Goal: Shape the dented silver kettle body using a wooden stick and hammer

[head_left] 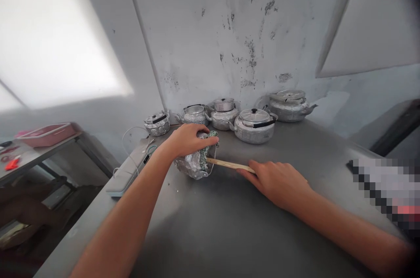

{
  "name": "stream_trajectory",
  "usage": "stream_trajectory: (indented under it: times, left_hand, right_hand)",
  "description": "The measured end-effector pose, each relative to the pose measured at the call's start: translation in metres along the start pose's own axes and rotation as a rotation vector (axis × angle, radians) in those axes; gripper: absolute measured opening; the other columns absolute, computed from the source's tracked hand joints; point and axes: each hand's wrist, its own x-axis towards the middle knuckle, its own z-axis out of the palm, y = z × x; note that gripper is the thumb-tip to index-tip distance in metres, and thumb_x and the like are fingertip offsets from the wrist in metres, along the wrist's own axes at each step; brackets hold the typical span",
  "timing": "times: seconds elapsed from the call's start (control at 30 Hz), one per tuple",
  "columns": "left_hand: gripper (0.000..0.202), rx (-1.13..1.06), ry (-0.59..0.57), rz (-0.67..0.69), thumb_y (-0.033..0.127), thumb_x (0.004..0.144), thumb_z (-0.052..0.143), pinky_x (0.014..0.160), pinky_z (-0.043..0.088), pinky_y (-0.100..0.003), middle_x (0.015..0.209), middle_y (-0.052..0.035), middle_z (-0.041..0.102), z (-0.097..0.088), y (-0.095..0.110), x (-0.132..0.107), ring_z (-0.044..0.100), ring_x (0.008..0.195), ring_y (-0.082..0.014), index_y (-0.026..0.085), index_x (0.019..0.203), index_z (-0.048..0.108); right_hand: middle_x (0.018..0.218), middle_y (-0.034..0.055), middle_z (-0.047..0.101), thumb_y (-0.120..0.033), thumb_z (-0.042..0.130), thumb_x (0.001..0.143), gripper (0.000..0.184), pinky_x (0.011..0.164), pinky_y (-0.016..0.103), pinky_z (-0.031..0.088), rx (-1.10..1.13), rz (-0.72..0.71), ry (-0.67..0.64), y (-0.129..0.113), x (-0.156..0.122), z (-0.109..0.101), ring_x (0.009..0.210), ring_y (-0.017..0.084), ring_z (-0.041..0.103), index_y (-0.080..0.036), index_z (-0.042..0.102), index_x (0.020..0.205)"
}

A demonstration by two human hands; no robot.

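Note:
A dented silver metal kettle (190,165) lies tipped on the table, its mouth facing right. Green-and-white patterned cloth (204,155) lines the mouth, and a thin wire handle hangs by it. My left hand (190,140) grips the kettle from above, thumb across the cloth and the other fingers partly hidden behind. In my right hand (278,179) is a pale wooden stick (229,165), held between thumb and fingers. The stick's far end reaches the cloth at the kettle's mouth; its tip is hidden.
Behind stand several metal kettles, including a lidded one (254,131) and a larger one (288,107). A flat grey case (126,175) with a cable lies at the grey table's (210,234) left edge. A pink basket (49,134) sits on another table. A person's leg shows lower left.

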Motion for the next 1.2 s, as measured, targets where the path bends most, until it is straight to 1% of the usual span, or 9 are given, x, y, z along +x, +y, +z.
stream_trajectory:
  times: [0.17,0.27,0.33,0.43,0.53,0.67,0.77,1.0,1.2]
  left_hand:
    - [0.064,-0.035,0.050,0.049,0.076,0.073,0.068,0.077,0.047,-0.033,0.110,-0.0078,0.072,-0.004,0.003,-0.002,0.066,0.098,-0.0295,0.021,0.106,0.073]
    - [0.067,-0.097,-0.018,0.006,0.077,0.072,0.069,0.067,0.045,-0.032,0.094,-0.0065,0.074,-0.008,0.004,-0.003,0.067,0.081,-0.0262,0.022,0.109,0.075]
    - [0.066,-0.126,-0.060,-0.001,0.076,0.074,0.068,0.069,0.046,-0.032,0.101,-0.0062,0.074,-0.008,0.004,-0.003,0.067,0.086,-0.0271,0.025,0.115,0.076]
    - [0.063,-0.115,-0.049,0.035,0.077,0.077,0.065,0.080,0.047,-0.033,0.126,-0.0053,0.070,-0.006,0.003,-0.003,0.064,0.109,-0.0318,0.031,0.118,0.077]
    - [0.062,-0.113,-0.046,0.081,0.077,0.080,0.062,0.085,0.046,-0.033,0.129,-0.0049,0.068,-0.002,0.002,-0.002,0.062,0.114,-0.0323,0.030,0.118,0.077]
    - [0.073,-0.120,0.021,0.063,0.077,0.072,0.068,0.076,0.046,-0.033,0.112,-0.0064,0.073,0.001,0.002,-0.001,0.066,0.098,-0.0298,0.025,0.123,0.071]
    - [0.076,-0.097,0.039,0.028,0.080,0.068,0.070,0.068,0.044,-0.032,0.092,-0.0057,0.072,0.003,0.003,0.000,0.065,0.083,-0.0277,0.021,0.115,0.069]
    - [0.072,-0.013,0.094,0.116,0.083,0.072,0.063,0.088,0.046,-0.037,0.122,-0.0087,0.067,0.005,0.007,-0.001,0.062,0.108,-0.0332,0.023,0.110,0.075]
    - [0.086,-0.053,-0.009,0.132,0.082,0.070,0.065,0.093,0.046,-0.039,0.130,-0.0106,0.066,0.003,0.010,-0.004,0.060,0.115,-0.0346,0.022,0.132,0.062]
  right_hand:
    - [0.079,0.0085,0.073,-0.048,0.022,0.107,0.047,0.057,0.035,0.038,-0.022,-0.078,-0.017,-0.001,-0.009,0.001,0.072,0.031,0.072,-0.021,0.061,0.108]
    - [0.080,0.0085,0.074,-0.038,0.023,0.107,0.040,0.057,0.034,0.038,0.049,-0.137,-0.077,-0.003,-0.018,-0.001,0.071,0.028,0.072,-0.020,0.059,0.113]
    - [0.083,0.0098,0.074,-0.034,0.024,0.106,0.040,0.057,0.033,0.040,0.101,-0.164,-0.109,-0.006,-0.024,-0.003,0.071,0.026,0.072,-0.019,0.061,0.111]
    - [0.087,0.0121,0.074,-0.030,0.023,0.105,0.042,0.059,0.033,0.042,0.131,-0.183,-0.104,-0.013,-0.030,-0.006,0.070,0.024,0.071,-0.019,0.062,0.110]
    - [0.081,0.0112,0.073,-0.032,0.023,0.105,0.042,0.060,0.033,0.043,0.176,-0.119,-0.092,-0.016,-0.031,-0.007,0.063,0.022,0.068,-0.020,0.063,0.107]
    - [0.073,0.0090,0.070,-0.033,0.021,0.105,0.044,0.060,0.033,0.043,0.229,-0.087,-0.096,-0.014,-0.030,-0.010,0.059,0.021,0.065,-0.021,0.064,0.101]
    - [0.073,0.0088,0.070,-0.034,0.022,0.105,0.044,0.061,0.032,0.043,0.270,-0.089,-0.085,-0.012,-0.030,-0.013,0.062,0.021,0.066,-0.021,0.064,0.101]
    - [0.076,0.0093,0.071,-0.038,0.022,0.104,0.046,0.066,0.033,0.044,0.310,-0.081,-0.098,-0.010,-0.029,-0.014,0.071,0.024,0.069,-0.021,0.065,0.103]
    - [0.078,0.0089,0.071,-0.042,0.021,0.105,0.049,0.064,0.033,0.043,0.346,-0.058,-0.125,-0.006,-0.028,-0.017,0.071,0.023,0.070,-0.023,0.065,0.100]
